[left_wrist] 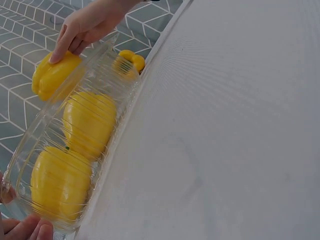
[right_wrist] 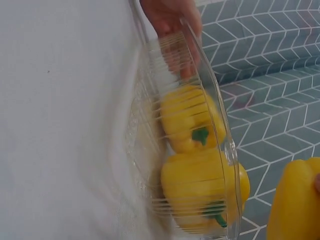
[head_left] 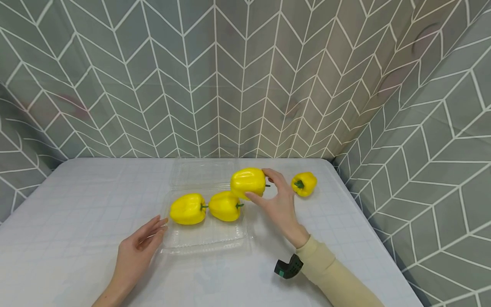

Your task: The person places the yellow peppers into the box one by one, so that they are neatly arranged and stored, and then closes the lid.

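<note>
My right hand [head_left: 279, 204] grips a yellow bell pepper [head_left: 248, 182] between thumb and fingers, its green stem toward the palm. The pepper is held up over the back right part of a clear plastic clamshell box [head_left: 207, 242]. Inside the box lie two more yellow bell peppers side by side, a left one [head_left: 188, 209] and a right one [head_left: 224, 206], stems pointing right. My left hand [head_left: 139, 245] is at the box's left side, its thumb and fingertips pinching the rim, as the left wrist view shows [left_wrist: 30, 229].
A fourth, smaller-looking yellow bell pepper [head_left: 304, 184] lies on the white-covered table [head_left: 88, 204] right of the box. The box's clear lid [head_left: 204, 172] lies folded back behind it. A patterned grey curtain [head_left: 215, 85] hangs along the table's back edge.
</note>
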A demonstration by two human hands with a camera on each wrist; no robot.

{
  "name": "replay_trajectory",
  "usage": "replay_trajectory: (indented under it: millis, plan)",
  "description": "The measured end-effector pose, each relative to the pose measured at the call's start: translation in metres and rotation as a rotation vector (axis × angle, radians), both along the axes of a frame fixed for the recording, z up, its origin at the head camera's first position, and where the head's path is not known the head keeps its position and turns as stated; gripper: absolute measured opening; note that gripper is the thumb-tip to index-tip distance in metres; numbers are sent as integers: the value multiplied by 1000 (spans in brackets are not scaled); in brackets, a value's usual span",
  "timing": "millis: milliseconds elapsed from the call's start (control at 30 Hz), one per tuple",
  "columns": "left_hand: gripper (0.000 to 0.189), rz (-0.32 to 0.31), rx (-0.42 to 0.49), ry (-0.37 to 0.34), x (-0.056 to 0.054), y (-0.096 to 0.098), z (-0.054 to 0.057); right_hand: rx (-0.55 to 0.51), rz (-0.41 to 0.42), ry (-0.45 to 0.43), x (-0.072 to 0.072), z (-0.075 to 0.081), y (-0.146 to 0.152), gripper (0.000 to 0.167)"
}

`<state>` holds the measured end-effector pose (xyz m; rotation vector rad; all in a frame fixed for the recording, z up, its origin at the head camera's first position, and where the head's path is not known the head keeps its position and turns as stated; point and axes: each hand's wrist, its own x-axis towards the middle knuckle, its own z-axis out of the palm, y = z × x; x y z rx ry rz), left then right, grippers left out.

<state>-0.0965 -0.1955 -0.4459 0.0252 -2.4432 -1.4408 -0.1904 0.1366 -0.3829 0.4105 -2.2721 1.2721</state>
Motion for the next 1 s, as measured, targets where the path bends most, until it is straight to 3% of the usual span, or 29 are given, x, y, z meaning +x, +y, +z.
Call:
replay_trajectory:
  millis: [400, 1000]
  plan:
    - [46, 6, -11, 3, 0, 0, 0, -6, 28, -47, 8, 1, -8, 70]
    - [47, 28, -17, -15, 0, 1, 2, 2, 50, -43, 14, 2, -15, 70]
